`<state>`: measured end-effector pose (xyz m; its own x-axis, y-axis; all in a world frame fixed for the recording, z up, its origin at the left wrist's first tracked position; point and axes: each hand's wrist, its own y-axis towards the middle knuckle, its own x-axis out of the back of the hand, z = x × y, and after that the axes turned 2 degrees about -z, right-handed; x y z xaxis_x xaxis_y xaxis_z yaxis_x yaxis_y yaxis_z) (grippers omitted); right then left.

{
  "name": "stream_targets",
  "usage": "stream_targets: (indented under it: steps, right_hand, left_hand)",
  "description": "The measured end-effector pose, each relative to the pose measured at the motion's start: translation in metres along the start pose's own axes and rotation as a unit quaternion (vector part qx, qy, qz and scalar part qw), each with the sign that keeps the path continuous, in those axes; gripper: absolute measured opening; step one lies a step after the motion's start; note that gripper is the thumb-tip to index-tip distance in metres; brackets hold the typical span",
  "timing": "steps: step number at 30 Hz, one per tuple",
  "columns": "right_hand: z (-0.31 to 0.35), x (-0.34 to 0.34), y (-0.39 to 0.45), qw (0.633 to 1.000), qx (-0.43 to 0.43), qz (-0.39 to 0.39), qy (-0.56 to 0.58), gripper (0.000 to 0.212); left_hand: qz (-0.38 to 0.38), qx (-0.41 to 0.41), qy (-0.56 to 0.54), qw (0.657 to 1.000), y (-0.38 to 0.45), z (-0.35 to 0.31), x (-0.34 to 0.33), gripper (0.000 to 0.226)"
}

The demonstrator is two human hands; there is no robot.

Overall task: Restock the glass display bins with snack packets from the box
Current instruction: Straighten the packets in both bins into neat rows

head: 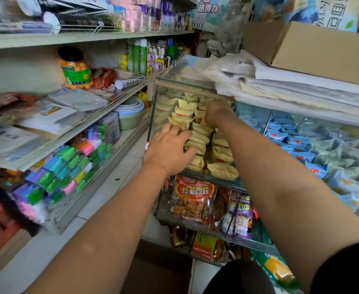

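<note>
I see both forearms bare. Left hand (pixel 170 151): thin red string round the wrist, small white-and-red ring or band on a finger. Right hand (pixel 215 112): nothing worn that I can make out. Black short sleeve (pixel 344 270) on right upper arm.

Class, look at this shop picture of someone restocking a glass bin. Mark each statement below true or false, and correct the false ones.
1. Both hands reach into the glass bin of yellow packets. True.
2. The left hand rests on the blue packets. False: it rests on the yellow packets; the blue ones fill the next bin to the right.
3. A red thread circles the left wrist. True.
4. The cardboard box stands on the floor. False: it sits high up at the right, above a stack of white bags.
5. The right hand reaches further back into the bin than the left hand. True.
</note>
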<state>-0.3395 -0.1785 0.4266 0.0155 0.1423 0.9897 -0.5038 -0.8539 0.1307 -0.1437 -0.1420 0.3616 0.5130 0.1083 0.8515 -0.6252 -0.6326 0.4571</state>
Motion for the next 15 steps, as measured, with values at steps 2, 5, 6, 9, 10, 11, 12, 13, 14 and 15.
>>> stream_targets:
  steps: [2, 5, 6, 9, 10, 11, 12, 13, 14, 15]
  right_hand:
    - [0.004, 0.003, -0.002, 1.000, 0.015, 0.005, -0.006, 0.031]
    - [0.012, 0.016, -0.009, 0.999, 0.032, 0.018, -0.033, 0.012]
    - [0.014, 0.020, -0.010, 0.998, 0.048, 0.021, -0.031, 0.009]
    - [0.026, 0.026, -0.017, 0.993, 0.086, 0.053, -0.053, 0.005]
    - [0.027, 0.026, -0.020, 0.990, 0.091, 0.075, -0.072, 0.020]
    - [0.028, 0.027, -0.025, 0.985, 0.095, 0.101, -0.101, 0.035]
    - [0.025, 0.026, -0.029, 0.981, 0.101, 0.115, -0.117, 0.047]
    - [0.022, 0.025, -0.033, 0.980, 0.103, 0.115, -0.122, 0.054]
    - [0.019, 0.021, -0.033, 0.981, 0.104, 0.109, -0.123, 0.054]
    - [0.017, 0.018, -0.033, 0.983, 0.101, 0.100, -0.121, 0.049]
  left_hand:
    - [0.000, 0.001, 0.002, 1.000, 0.000, 0.000, 0.000, 0.052]
    - [-0.001, 0.000, 0.003, 1.000, 0.000, 0.000, 0.000, 0.051]
    - [-0.001, 0.000, 0.003, 1.000, 0.000, 0.000, 0.000, 0.051]
    - [-0.004, 0.001, 0.001, 1.000, -0.001, 0.000, 0.000, 0.051]
    - [-0.005, 0.001, 0.001, 1.000, -0.001, 0.000, 0.000, 0.051]
    - [-0.006, 0.001, 0.001, 1.000, 0.000, 0.000, 0.001, 0.051]
    - [-0.005, 0.000, 0.002, 1.000, -0.001, 0.000, 0.001, 0.051]
    - [-0.005, 0.000, 0.002, 1.000, -0.001, 0.000, 0.001, 0.051]
    - [-0.005, 0.001, 0.002, 1.000, -0.001, 0.000, 0.001, 0.051]
    - [-0.005, 0.001, 0.001, 1.000, -0.002, 0.000, 0.000, 0.051]
